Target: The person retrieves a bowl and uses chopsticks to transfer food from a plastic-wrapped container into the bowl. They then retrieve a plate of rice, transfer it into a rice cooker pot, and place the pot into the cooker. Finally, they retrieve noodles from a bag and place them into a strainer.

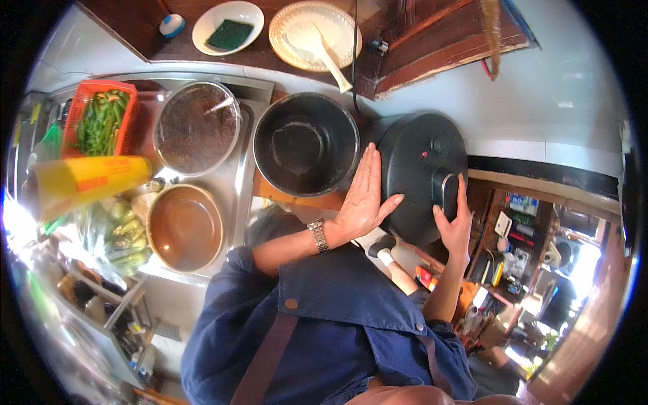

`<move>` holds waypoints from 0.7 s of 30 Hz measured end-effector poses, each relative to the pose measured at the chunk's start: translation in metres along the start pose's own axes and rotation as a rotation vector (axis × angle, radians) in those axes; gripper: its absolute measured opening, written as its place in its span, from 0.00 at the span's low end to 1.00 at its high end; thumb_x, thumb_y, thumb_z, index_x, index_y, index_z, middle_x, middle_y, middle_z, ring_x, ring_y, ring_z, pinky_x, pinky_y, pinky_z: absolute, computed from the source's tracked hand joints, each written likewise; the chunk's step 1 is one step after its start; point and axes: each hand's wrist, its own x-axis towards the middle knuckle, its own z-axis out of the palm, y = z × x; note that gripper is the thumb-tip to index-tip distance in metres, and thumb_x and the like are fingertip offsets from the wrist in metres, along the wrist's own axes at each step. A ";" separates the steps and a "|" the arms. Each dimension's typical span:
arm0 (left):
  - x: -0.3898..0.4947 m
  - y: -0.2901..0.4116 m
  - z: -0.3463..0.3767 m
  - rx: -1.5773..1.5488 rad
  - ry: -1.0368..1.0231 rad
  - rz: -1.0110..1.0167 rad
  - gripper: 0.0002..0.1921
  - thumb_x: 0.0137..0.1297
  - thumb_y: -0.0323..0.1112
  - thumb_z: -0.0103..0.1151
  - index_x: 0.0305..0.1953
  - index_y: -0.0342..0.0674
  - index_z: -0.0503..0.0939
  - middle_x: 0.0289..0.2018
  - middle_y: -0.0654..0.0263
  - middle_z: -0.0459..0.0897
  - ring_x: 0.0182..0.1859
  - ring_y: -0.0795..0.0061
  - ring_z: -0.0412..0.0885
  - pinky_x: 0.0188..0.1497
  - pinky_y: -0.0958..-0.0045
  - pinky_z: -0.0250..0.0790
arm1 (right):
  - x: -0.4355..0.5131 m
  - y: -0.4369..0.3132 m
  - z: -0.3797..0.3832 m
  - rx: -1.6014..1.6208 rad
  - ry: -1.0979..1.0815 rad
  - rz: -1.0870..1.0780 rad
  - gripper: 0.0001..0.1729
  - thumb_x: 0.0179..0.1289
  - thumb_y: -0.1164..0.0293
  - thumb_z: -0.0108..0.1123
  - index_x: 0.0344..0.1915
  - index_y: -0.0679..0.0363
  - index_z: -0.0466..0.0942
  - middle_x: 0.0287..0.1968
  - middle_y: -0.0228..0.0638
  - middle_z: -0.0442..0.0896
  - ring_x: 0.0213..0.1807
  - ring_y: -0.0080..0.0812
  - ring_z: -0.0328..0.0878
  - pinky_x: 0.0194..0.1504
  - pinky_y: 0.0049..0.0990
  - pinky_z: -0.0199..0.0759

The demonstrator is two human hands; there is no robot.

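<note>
A black domed pressure-cooker lid (409, 172) with a raised handle (448, 195), a round valve and a small red pin is right of centre. My right hand (455, 228) has its thumb and finger at either side of that handle. My left hand (367, 195), with a metal watch on the wrist, is held flat with the thumb spread, between the lid and a black inner pot (306, 144). It holds nothing; whether it touches either one is unclear. The pot looks empty, with a pale ring on its bottom.
On the metal surface at left are a brown bowl (185, 228), a covered round dish (197, 129), a red basket (132, 119) of green vegetables and a yellow roll (109, 174). Above stand a plate (280, 38) with a rice paddle (331, 63) and a bowl (201, 30); a black cord hangs near the pot.
</note>
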 end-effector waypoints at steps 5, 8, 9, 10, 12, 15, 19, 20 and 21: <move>-0.008 0.000 -0.003 -0.019 -0.050 -0.037 0.50 0.64 0.44 0.62 0.70 0.21 0.37 0.72 0.32 0.37 0.75 0.37 0.40 0.75 0.55 0.41 | 0.000 0.002 -0.005 0.001 -0.062 0.057 0.45 0.56 0.76 0.64 0.73 0.54 0.56 0.61 0.53 0.74 0.63 0.43 0.73 0.62 0.35 0.66; -0.006 -0.005 -0.006 -0.031 -0.033 0.007 0.49 0.65 0.46 0.61 0.71 0.22 0.38 0.72 0.32 0.38 0.74 0.37 0.42 0.75 0.54 0.42 | -0.002 -0.005 0.000 0.052 -0.026 0.062 0.45 0.57 0.75 0.64 0.73 0.55 0.55 0.61 0.52 0.74 0.62 0.40 0.73 0.62 0.33 0.65; -0.004 -0.007 -0.007 -0.028 -0.025 0.025 0.49 0.66 0.46 0.60 0.71 0.23 0.39 0.72 0.32 0.38 0.74 0.37 0.42 0.75 0.54 0.42 | -0.003 -0.008 0.003 0.058 0.000 0.054 0.44 0.58 0.75 0.63 0.73 0.55 0.55 0.61 0.52 0.75 0.62 0.38 0.72 0.62 0.33 0.64; -0.001 -0.009 -0.009 -0.026 -0.034 0.020 0.48 0.66 0.47 0.60 0.71 0.23 0.40 0.72 0.33 0.39 0.74 0.38 0.43 0.75 0.54 0.42 | -0.003 -0.011 0.005 0.047 -0.001 0.081 0.44 0.58 0.75 0.63 0.73 0.55 0.55 0.61 0.52 0.74 0.62 0.38 0.72 0.62 0.33 0.64; 0.006 -0.011 -0.013 -0.012 -0.049 0.003 0.47 0.67 0.49 0.58 0.71 0.24 0.42 0.72 0.33 0.40 0.74 0.39 0.44 0.75 0.54 0.42 | -0.004 -0.018 0.009 0.062 0.028 0.112 0.44 0.58 0.75 0.63 0.73 0.55 0.55 0.62 0.52 0.74 0.63 0.38 0.72 0.62 0.32 0.64; 0.018 -0.012 -0.018 -0.060 -0.102 -0.056 0.45 0.68 0.52 0.55 0.71 0.25 0.46 0.72 0.36 0.42 0.75 0.41 0.45 0.75 0.54 0.42 | -0.007 -0.024 0.006 0.050 0.136 0.139 0.43 0.57 0.75 0.64 0.72 0.56 0.58 0.63 0.51 0.74 0.63 0.40 0.72 0.63 0.34 0.64; 0.025 -0.011 -0.020 0.040 -0.103 0.009 0.43 0.69 0.53 0.53 0.71 0.27 0.48 0.73 0.39 0.43 0.75 0.43 0.45 0.75 0.55 0.42 | -0.010 -0.021 0.003 0.013 0.186 0.097 0.41 0.57 0.75 0.65 0.71 0.57 0.60 0.63 0.52 0.74 0.63 0.42 0.72 0.64 0.36 0.64; 0.023 -0.011 -0.020 0.027 -0.102 -0.004 0.43 0.69 0.53 0.53 0.72 0.28 0.48 0.73 0.39 0.43 0.75 0.43 0.45 0.75 0.55 0.42 | -0.010 -0.018 0.006 0.043 0.216 0.072 0.41 0.58 0.75 0.65 0.71 0.57 0.60 0.62 0.53 0.74 0.62 0.42 0.73 0.63 0.35 0.64; 0.021 -0.011 -0.019 0.014 -0.099 -0.017 0.43 0.69 0.53 0.53 0.72 0.28 0.48 0.73 0.39 0.43 0.75 0.43 0.45 0.75 0.55 0.42 | -0.010 -0.014 0.006 0.036 0.158 0.053 0.42 0.59 0.73 0.65 0.72 0.56 0.58 0.60 0.53 0.76 0.60 0.40 0.75 0.61 0.34 0.66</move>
